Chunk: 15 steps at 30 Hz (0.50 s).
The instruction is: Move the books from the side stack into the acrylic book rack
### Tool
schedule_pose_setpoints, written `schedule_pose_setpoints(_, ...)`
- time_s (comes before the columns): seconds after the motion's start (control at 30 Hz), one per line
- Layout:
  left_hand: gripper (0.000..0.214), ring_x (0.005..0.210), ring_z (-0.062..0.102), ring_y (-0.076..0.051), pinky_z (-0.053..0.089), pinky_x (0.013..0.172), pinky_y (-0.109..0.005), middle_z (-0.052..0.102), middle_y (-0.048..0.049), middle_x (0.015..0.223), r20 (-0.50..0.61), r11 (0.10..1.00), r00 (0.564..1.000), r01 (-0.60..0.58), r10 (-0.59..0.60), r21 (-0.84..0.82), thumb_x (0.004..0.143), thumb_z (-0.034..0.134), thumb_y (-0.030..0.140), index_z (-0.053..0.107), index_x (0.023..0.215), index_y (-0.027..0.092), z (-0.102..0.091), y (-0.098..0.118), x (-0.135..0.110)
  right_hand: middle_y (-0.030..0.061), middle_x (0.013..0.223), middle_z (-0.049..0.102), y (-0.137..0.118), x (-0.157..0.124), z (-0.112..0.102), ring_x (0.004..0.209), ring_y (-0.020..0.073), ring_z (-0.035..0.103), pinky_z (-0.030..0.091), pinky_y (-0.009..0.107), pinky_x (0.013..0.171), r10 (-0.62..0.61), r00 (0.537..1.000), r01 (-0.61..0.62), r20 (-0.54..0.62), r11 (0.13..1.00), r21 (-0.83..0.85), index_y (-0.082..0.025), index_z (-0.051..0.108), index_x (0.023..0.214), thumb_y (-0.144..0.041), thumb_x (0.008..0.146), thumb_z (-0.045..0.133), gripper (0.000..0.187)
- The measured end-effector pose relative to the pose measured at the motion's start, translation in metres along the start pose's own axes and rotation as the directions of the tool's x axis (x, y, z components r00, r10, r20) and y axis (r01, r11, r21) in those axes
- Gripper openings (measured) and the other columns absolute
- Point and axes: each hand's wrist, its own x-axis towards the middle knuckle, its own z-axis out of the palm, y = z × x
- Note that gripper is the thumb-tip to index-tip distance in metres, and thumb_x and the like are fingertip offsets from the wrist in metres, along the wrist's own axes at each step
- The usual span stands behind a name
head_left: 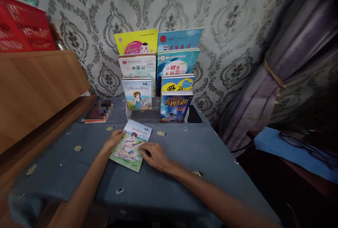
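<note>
A thin paperback book (pixel 129 155) with a cover of a seated figure playing a guitar lies tilted over the blue tablecloth. My left hand (pixel 114 140) grips its left edge, thumb on the cover and fingers hidden beneath. At the opposite edge my right hand (pixel 155 155) is closed, its bent fingertips touching the cover's right side. Just beyond stands a clear book stand (pixel 144 117) with books in two columns. The front left one is a pale blue book (pixel 137 96); the front right one is a dark blue book (pixel 174 108).
A dark phone (pixel 194 114) lies right of the stand. Another book (pixel 99 111), cover blurred, rests at the table's back left. A wooden cabinet (pixel 39 90) carries a red basket (pixel 25 27). Glasses (pixel 298 138) sit on blue cloth at right, below a tied curtain (pixel 264 80).
</note>
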Motion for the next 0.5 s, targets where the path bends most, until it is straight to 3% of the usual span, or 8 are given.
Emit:
schedule_pose_setpoints(0.1, 0.045, 0.061, 0.063, -0.020, 0.047, 0.058, -0.029, 0.068, -0.0037, 0.064, 0.008, 0.996, 0.999, -0.031, 0.032, -0.084, 0.053, 0.078, 0.056, 0.066, 0.072, 0.016, 0.000, 0.005, -0.012, 0.0066, 0.103, 0.070, 0.001, 0.002, -0.001, 0.081, 0.0173, 0.066, 0.053, 0.032, 0.079, 0.032, 0.998, -0.029, -0.046, 0.998, 0.054, -0.020, 0.069, 0.101, -0.012, 0.086, 0.056, 0.022)
schedule_pose_setpoints(0.17, 0.052, 0.063, 0.064, -0.020, 0.049, 0.060, -0.028, 0.069, -0.0028, 0.066, -0.035, 0.980, 0.997, -0.074, 0.069, -0.185, 0.049, 0.080, 0.059, 0.067, 0.076, 0.016, -0.003, 0.011, -0.020, 0.0048, 0.099, 0.065, 0.003, 0.004, -0.003, 0.075, 0.0147, 0.062, 0.052, 0.029, 0.074, 0.078, 0.987, -0.066, -0.140, 0.994, 0.088, -0.021, 0.065, 0.096, -0.012, 0.083, 0.056, 0.018)
schedule_pose_setpoints(0.27, 0.059, 0.065, 0.064, -0.019, 0.049, 0.060, -0.027, 0.069, -0.0014, 0.068, -0.110, 0.939, 0.983, -0.172, 0.145, -0.298, 0.050, 0.082, 0.063, 0.068, 0.081, 0.015, -0.005, 0.021, -0.029, 0.0007, 0.088, 0.059, 0.011, 0.009, -0.002, 0.069, 0.0137, 0.058, 0.050, 0.027, 0.065, 0.225, 0.933, -0.169, -0.282, 0.963, 0.209, -0.022, 0.056, 0.090, -0.017, 0.079, 0.061, 0.013)
schedule_pose_setpoints(0.37, 0.058, 0.066, 0.063, -0.017, 0.048, 0.060, -0.024, 0.070, -0.0006, 0.072, -0.156, 0.904, 0.955, -0.289, 0.251, -0.314, 0.057, 0.079, 0.066, 0.068, 0.084, 0.016, 0.000, 0.027, -0.035, -0.0014, 0.083, 0.058, 0.018, 0.015, -0.003, 0.054, 0.0115, 0.053, 0.044, 0.023, 0.048, 0.346, 0.922, -0.236, -0.175, 0.859, 0.455, -0.023, 0.051, 0.098, -0.030, 0.082, 0.062, 0.021)
schedule_pose_setpoints(0.43, 0.056, 0.066, 0.062, -0.015, 0.047, 0.061, -0.023, 0.070, -0.0003, 0.074, -0.213, 0.876, 0.925, -0.369, 0.314, -0.312, 0.062, 0.077, 0.067, 0.067, 0.085, 0.016, 0.006, 0.028, -0.037, -0.0004, 0.086, 0.061, 0.019, 0.020, -0.007, 0.047, 0.0092, 0.051, 0.041, 0.022, 0.043, 0.337, 0.937, -0.229, -0.091, 0.791, 0.567, -0.022, 0.052, 0.106, -0.037, 0.086, 0.058, 0.025)
schedule_pose_setpoints(0.5, 0.057, 0.068, 0.062, -0.015, 0.047, 0.062, -0.023, 0.071, -0.0009, 0.077, -0.261, 0.848, 0.901, -0.420, 0.347, -0.324, 0.068, 0.072, 0.069, 0.068, 0.089, 0.016, 0.010, 0.026, -0.038, 0.0007, 0.089, 0.063, 0.014, 0.025, -0.015, 0.047, 0.0083, 0.052, 0.042, 0.023, 0.046, 0.302, 0.947, -0.177, -0.110, 0.777, 0.604, -0.022, 0.054, 0.111, -0.036, 0.087, 0.055, 0.028)
